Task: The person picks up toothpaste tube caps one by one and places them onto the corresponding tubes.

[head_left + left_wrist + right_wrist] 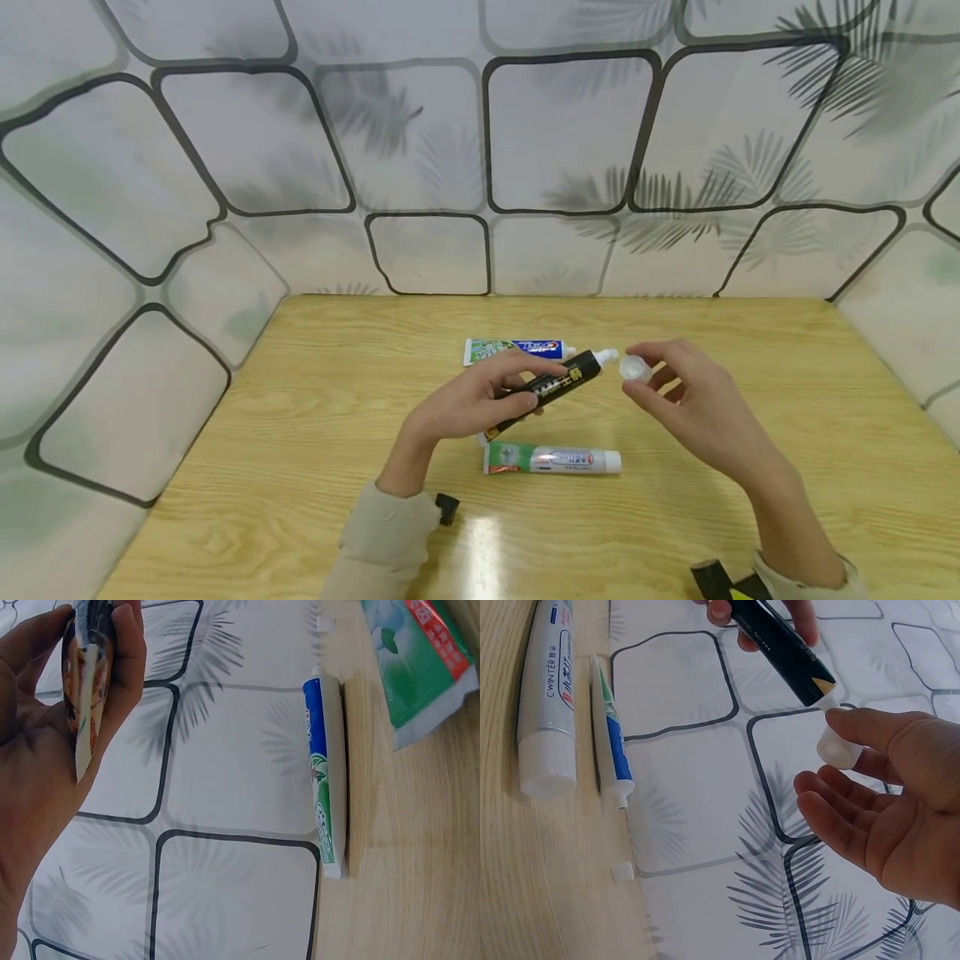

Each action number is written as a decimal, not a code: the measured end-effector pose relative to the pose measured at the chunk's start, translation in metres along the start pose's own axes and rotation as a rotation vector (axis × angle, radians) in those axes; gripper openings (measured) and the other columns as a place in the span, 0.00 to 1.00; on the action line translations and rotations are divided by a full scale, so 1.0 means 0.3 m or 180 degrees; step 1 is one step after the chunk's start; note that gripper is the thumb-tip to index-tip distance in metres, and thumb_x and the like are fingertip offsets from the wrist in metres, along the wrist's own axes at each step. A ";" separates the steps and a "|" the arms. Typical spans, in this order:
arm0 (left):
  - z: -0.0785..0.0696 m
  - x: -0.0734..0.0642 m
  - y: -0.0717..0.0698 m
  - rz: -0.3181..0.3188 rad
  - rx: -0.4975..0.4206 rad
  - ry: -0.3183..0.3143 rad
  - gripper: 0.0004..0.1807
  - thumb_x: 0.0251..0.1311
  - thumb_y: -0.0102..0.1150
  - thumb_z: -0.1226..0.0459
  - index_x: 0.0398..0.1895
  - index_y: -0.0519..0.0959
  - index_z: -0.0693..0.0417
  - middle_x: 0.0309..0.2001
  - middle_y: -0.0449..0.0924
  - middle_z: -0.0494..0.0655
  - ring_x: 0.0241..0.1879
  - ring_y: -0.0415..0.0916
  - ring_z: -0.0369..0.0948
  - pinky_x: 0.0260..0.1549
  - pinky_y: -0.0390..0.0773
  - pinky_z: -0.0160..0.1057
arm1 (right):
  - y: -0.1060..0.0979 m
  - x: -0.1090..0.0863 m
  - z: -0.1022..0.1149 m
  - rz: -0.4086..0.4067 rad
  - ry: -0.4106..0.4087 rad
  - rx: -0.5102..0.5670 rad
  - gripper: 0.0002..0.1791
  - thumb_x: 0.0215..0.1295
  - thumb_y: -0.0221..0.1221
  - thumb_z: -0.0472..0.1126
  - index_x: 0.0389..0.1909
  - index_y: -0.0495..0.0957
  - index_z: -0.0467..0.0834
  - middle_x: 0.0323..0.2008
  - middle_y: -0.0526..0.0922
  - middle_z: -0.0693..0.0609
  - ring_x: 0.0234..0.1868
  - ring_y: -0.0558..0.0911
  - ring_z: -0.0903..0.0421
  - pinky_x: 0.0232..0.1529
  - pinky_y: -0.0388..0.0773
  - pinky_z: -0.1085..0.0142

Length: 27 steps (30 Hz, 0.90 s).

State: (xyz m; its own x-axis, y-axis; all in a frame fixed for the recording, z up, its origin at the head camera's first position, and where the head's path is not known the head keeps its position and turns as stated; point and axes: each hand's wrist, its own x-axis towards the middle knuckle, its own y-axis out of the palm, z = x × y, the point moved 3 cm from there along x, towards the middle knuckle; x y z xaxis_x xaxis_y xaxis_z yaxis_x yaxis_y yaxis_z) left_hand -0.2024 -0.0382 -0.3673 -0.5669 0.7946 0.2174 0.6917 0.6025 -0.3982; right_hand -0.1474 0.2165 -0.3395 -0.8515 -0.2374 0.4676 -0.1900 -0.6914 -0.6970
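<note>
In the head view, the left hand point(472, 400) grips a black tube point(551, 385) between thumb and fingers. The tube's long axis runs slantwise, flat tail toward the person's near left and bare white nozzle point(606, 356) pointing far right, toward the right hand point(693, 400). That hand pinches a white cap point(635, 368) between thumb and forefinger. The cap is just right of the nozzle and slightly nearer the person, with a narrow gap between. On the counter point(300, 375), a blue and green tube point(517, 348) lies beyond the black one, and a green and white tube point(555, 459) on the near side.

In the left wrist view, the black tube shows tail first in the left hand's grip, raised above the counter; its nozzle and the cap are hidden here.

In the right wrist view, the tube slants down to the right hand's thumb tip, the cap held just below the nozzle. The thumb covers part of the gap, and I cannot tell which way the cap's mouth faces. A second, smaller cap point(622, 871) lies on the counter, near the blue and green tube's nozzle end.
</note>
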 end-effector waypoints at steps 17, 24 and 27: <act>0.000 -0.007 -0.005 -0.0085 -0.0167 0.0096 0.20 0.68 0.51 0.73 0.61 0.74 0.55 0.50 0.77 0.51 0.29 0.79 0.38 0.20 0.72 0.35 | -0.001 -0.006 0.008 0.0053 -0.0105 -0.0021 0.20 0.58 0.68 0.30 0.53 0.78 0.39 0.42 0.82 0.51 0.34 0.79 0.66 0.30 0.79 0.69; -0.003 -0.007 -0.003 -0.0007 -0.0268 0.0160 0.20 0.65 0.50 0.74 0.60 0.75 0.56 0.51 0.74 0.51 0.20 0.72 0.37 0.15 0.67 0.35 | -0.002 -0.006 0.016 0.0073 -0.0194 0.0011 0.21 0.57 0.69 0.29 0.52 0.79 0.41 0.40 0.81 0.55 0.33 0.78 0.67 0.29 0.79 0.70; -0.003 -0.007 0.000 0.0029 -0.0185 0.0124 0.20 0.64 0.51 0.74 0.59 0.76 0.55 0.53 0.73 0.50 0.23 0.75 0.37 0.17 0.70 0.35 | -0.003 -0.006 0.020 0.0106 -0.0223 0.0038 0.22 0.57 0.69 0.29 0.53 0.79 0.42 0.40 0.80 0.56 0.33 0.78 0.67 0.29 0.79 0.70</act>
State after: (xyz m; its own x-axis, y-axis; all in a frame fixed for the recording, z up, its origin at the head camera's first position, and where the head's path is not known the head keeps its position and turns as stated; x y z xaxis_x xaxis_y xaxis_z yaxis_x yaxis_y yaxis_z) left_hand -0.2009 -0.0398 -0.3667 -0.5436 0.8016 0.2490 0.7221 0.5978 -0.3481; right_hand -0.1426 0.2134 -0.3364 -0.8209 -0.3072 0.4815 -0.1559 -0.6905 -0.7064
